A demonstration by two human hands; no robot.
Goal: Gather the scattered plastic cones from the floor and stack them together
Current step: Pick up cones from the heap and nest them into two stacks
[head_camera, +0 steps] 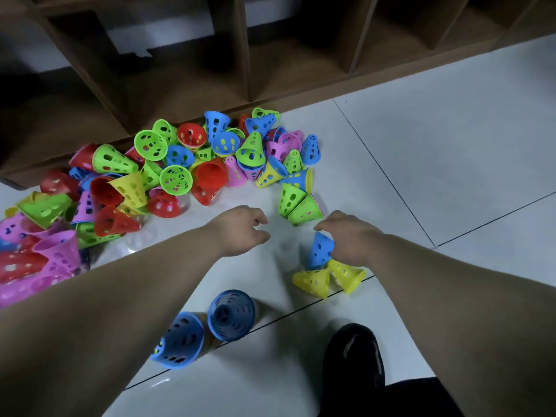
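Note:
A big heap of perforated plastic cones in green, red, blue, yellow and pink lies on the white tiled floor against a wooden shelf. My right hand grips a blue cone from above, just over two yellow cones lying on their sides. My left hand hovers over bare floor with loosely curled fingers and holds nothing. Two green cones lie just beyond the gap between my hands. Near my left forearm, two blue-topped stacks stand on the floor.
A dark wooden shelf unit with open compartments runs along the back. A foot in a black shoe stands on the floor at lower right. White tiles with dark grout lines stretch to the right.

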